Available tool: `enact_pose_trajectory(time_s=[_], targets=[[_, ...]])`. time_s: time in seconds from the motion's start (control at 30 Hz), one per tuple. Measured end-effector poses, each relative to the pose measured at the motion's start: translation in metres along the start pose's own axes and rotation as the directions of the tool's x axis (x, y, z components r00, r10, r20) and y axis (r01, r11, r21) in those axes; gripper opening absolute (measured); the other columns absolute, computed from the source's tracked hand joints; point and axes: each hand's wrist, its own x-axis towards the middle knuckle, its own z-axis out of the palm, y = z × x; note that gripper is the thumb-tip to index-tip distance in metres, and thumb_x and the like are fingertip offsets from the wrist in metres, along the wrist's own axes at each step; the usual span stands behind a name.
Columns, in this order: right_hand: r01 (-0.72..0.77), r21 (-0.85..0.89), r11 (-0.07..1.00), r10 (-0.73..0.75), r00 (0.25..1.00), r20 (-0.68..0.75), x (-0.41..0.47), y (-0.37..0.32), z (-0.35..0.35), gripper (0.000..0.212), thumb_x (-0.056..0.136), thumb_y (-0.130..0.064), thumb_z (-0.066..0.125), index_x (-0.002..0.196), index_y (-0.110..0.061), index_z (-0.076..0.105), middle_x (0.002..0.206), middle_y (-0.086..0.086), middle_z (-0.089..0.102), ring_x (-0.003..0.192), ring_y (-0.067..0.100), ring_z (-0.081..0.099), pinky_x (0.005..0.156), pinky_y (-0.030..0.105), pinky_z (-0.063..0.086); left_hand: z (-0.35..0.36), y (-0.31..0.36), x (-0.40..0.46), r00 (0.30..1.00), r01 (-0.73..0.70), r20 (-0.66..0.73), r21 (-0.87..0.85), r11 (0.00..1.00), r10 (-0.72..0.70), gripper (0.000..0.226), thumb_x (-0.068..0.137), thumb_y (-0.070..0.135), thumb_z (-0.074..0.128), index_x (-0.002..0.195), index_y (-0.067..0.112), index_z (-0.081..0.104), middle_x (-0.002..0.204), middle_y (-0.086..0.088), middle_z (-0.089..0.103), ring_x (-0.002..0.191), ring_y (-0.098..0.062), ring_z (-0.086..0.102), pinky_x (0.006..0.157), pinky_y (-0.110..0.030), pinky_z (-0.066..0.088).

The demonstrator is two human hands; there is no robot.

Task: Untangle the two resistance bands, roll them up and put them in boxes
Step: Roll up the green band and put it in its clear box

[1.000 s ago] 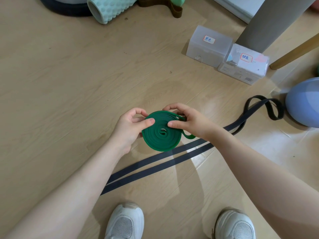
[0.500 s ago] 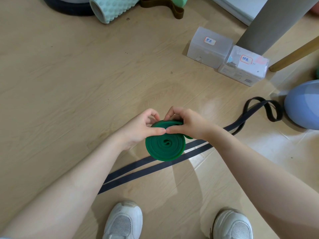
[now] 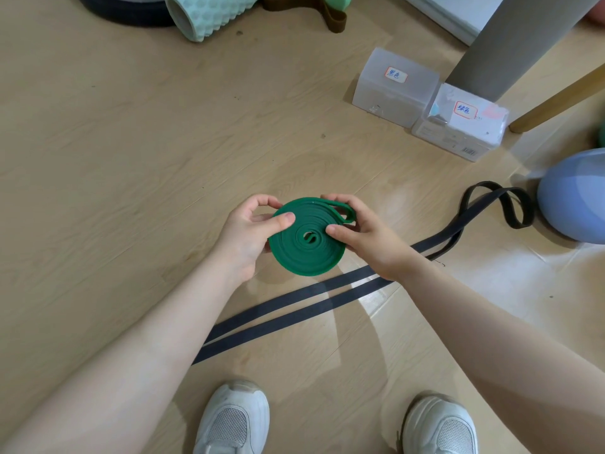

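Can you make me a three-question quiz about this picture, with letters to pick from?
1. Where does the black band lie?
A. on the floor
B. in a box
C. on the shoes

2. How many clear boxes stand near the grey post?
A. one
B. two
C. four

3. What state is the green band in?
A. stretched straight
B. knotted with the black band
C. rolled into a coil

Answers:
1 A: it stretches flat across the wooden floor.
2 B: the left box and the right box stand side by side.
3 C: the left hand and right hand hold it as a spiral.
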Motion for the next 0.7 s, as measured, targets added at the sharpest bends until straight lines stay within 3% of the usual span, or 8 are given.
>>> enact_pose_trajectory(time_s=[0.13, 0.27, 0.4, 0.5, 0.6, 0.7], targets=[[0.017, 0.094, 0.995, -0.005, 0.991, -0.133, 0.001, 0.003, 0.013, 0.020, 0.095, -0.009, 0.047, 0.107, -0.020, 0.036, 0.116, 0.006, 0.054, 0.087, 0.012, 0.065, 0.073, 0.030, 0.058, 0.002, 0.000, 0.000, 0.998, 0.039, -0.042, -0.094, 0.995, -0.043, 0.019, 0.083, 0.002, 0.062, 0.089, 0.019, 0.055, 0.079, -0.006, 0.069, 0.069, -0.018, 0.063, 0.060, -0.029, 0.050], [-0.023, 0.040, 0.999, 0.031, 0.973, -0.227, 0.003, 0.001, 0.017, 0.013, 0.097, -0.019, 0.046, 0.105, -0.028, 0.040, 0.119, 0.014, 0.055, 0.093, 0.019, 0.062, 0.075, 0.047, 0.056, 0.004, 0.002, -0.002, 0.998, 0.057, -0.026, -0.144, 0.988, -0.062, 0.021, 0.085, 0.000, 0.060, 0.090, 0.020, 0.056, 0.083, -0.007, 0.067, 0.070, -0.018, 0.062, 0.050, -0.024, 0.051], [-0.096, 0.073, 0.993, 0.109, 0.973, -0.204, 0.004, 0.003, 0.017, 0.032, 0.096, -0.026, 0.047, 0.127, -0.030, 0.038, 0.117, 0.010, 0.061, 0.104, 0.021, 0.062, 0.075, 0.044, 0.058, 0.003, 0.002, -0.001, 0.998, 0.038, -0.034, -0.162, 0.986, -0.044, 0.022, 0.086, -0.001, 0.057, 0.092, 0.020, 0.057, 0.086, -0.006, 0.068, 0.073, -0.018, 0.063, 0.055, -0.027, 0.052], [-0.108, 0.112, 0.988, 0.126, 0.979, -0.163, 0.004, 0.005, 0.018, 0.043, 0.095, -0.020, 0.051, 0.134, -0.030, 0.036, 0.117, 0.012, 0.061, 0.105, 0.023, 0.063, 0.074, 0.042, 0.058, 0.001, -0.001, -0.003, 0.999, 0.040, -0.024, -0.175, 0.984, -0.045, 0.022, 0.088, -0.001, 0.055, 0.094, 0.020, 0.055, 0.090, -0.007, 0.067, 0.075, -0.018, 0.063, 0.061, -0.030, 0.052], [-0.065, 0.058, 0.996, 0.074, 0.981, -0.182, 0.005, 0.004, 0.015, 0.032, 0.095, -0.012, 0.048, 0.124, -0.026, 0.045, 0.112, 0.013, 0.064, 0.098, 0.022, 0.065, 0.075, 0.040, 0.058, -0.003, -0.008, -0.004, 0.996, 0.082, 0.050, -0.126, 0.989, -0.076, 0.021, 0.088, 0.000, 0.055, 0.096, 0.019, 0.053, 0.093, -0.007, 0.067, 0.079, -0.019, 0.062, 0.070, -0.033, 0.052], [-0.064, 0.003, 0.998, 0.063, 0.986, -0.153, 0.004, 0.005, 0.011, 0.026, 0.095, -0.009, 0.048, 0.115, -0.026, 0.052, 0.107, 0.014, 0.065, 0.098, 0.026, 0.065, 0.080, 0.047, 0.056, -0.009, -0.007, 0.002, 0.995, 0.055, 0.082, 0.097, 0.994, -0.063, 0.017, 0.085, 0.009, 0.063, 0.091, 0.022, 0.053, 0.095, -0.004, 0.068, 0.087, -0.020, 0.059, 0.079, -0.033, 0.045]])
